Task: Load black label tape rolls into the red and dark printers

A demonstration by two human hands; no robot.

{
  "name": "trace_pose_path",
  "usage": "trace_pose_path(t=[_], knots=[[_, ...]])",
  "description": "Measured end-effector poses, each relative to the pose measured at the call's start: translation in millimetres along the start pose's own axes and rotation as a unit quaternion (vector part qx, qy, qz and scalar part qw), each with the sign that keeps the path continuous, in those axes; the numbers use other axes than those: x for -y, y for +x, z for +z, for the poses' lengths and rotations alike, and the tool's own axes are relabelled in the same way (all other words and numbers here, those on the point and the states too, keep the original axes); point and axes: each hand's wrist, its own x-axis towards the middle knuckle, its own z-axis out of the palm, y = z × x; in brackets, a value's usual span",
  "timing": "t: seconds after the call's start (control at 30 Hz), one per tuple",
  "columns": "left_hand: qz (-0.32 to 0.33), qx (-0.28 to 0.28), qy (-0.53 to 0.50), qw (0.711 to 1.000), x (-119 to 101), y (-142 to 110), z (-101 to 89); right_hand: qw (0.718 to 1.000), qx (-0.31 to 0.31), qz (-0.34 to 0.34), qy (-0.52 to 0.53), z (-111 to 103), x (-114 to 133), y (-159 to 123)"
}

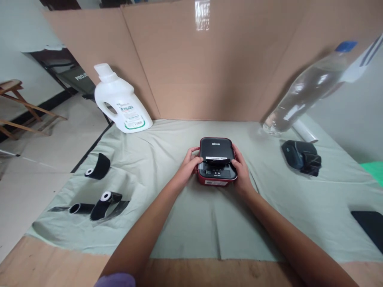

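A small boxy device (218,148), black on top with red sides, sits on the cloth in front of me; it looks like a compact printer. A dark flap or strip (218,162) stands slightly raised across its top. My left hand (192,160) grips the device's left side, thumb at the left end of the flap. On the opposite side, my right hand (240,165) holds it with the fingers along the edge and the thumb by the flap's right end. The fingers beneath are partly hidden.
Black rolls of film (101,167) and a black tube (80,208) lie at left. A white detergent jug (125,105) and a large water bottle (305,91) stand by the cardboard wall (203,71). Dark objects (301,155) and a phone-like slab (369,225) are at right.
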Motion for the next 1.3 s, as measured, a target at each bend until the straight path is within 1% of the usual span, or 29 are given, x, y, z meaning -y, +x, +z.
trace_pose_path(t=[0.13,0.23,0.3,0.37,0.4,0.43,0.47,0.5,0.53,0.57,0.6,0.67,0.7,0.73,0.77,0.8,0.83,0.9,0.93,0.97,1.03,1.1,1.13,1.2,1.3], knots=[[0.021,0.000,0.013,1.000,-1,-4,-0.9,0.999,-0.011,0.041,0.016,-2,4,3],[0.025,-0.015,0.020,0.999,0,-10,4.5,0.999,-0.032,0.030,0.028,-1,1,0],[0.024,-0.024,0.026,0.999,-1,-12,7.7,0.999,-0.039,0.021,0.028,0,-7,-4],[0.029,-0.036,0.041,0.998,-5,-12,3.2,0.998,-0.042,0.018,0.032,0,-17,-8],[0.039,-0.052,0.055,0.996,-10,-11,-4.6,0.998,-0.042,0.019,0.036,-1,-23,-9],[0.058,-0.077,0.075,0.993,-17,-11,-17.5,0.998,-0.041,0.020,0.040,-1,-27,-10],[0.083,-0.113,0.104,0.985,-26,-12,-36.0,0.998,-0.039,0.022,0.045,-2,-31,-11],[0.111,-0.161,0.145,0.970,-36,-15,-60.0,0.998,-0.039,0.023,0.052,-2,-33,-11],[0.142,-0.216,0.199,0.945,-46,-20,-88.8,0.997,-0.039,0.024,0.062,-2,-34,-12],[0.163,-0.276,0.268,0.909,-58,-28,-120.9,0.996,-0.039,0.026,0.072,-2,-34,-12],[0.162,-0.339,0.343,0.861,-68,-38,-154.6,0.995,-0.040,0.028,0.083,-2,-34,-12],[0.104,-0.451,0.459,0.758,-86,-65,-218.6,0.994,-0.044,0.031,0.095,-1,-32,-11],[0.062,-0.473,0.496,0.726,-91,-78,-245.5,0.994,-0.044,0.032,0.098,-1,-32,-11],[0.037,-0.476,0.509,0.716,-94,-90,-267.5,0.993,-0.043,0.033,0.100,-1,-32,-10],[0.014,-0.471,0.518,0.714,-95,-99,-284.3,0.994,-0.042,0.033,0.101,-1,-32,-10],[-0.007,-0.455,0.522,0.721,-93,-105,-296.0,0.994,-0.040,0.031,0.098,-1,-33,-9],[-0.026,-0.435,0.522,0.733,-90,-109,-303.1,0.995,-0.038,0.028,0.094,-2,-33,-9],[-0.067,-0.390,0.526,0.753,-82,-110,-306.7,0.995,-0.037,0.023,0.084,-3,-34,-8],[-0.085,-0.369,0.534,0.756,-79,-110,-305.0,0.995,-0.035,0.027,0.085,-4,-34,-8],[-0.097,-0.355,0.549,0.750,-77,-110,-302.0,0.995,-0.030,0.034,0.092,-4,-34,-8],[-0.096,-0.356,0.591,0.718,-77,-115,-294.3,0.992,-0.027,0.052,0.114,-5,-33,-8],[-0.082,-0.378,0.628,0.675,-81,-127,-285.4,0.989,-0.036,0.060,0.132,-5,-33,-9],[-0.077,-0.386,0.642,0.658,-83,-135,-280.6,0.988,-0.043,0.060,0.138,-5,-34,-9],[-0.075,-0.385,0.662,0.638,-84,-154,-270.3,0.986,-0.052,0.057,0.146,-5,-35,-8],[-0.073,-0.376,0.674,0.631,-77,-174,-255.2,0.984,-0.058,0.057,0.159,-5,-39,-7]])
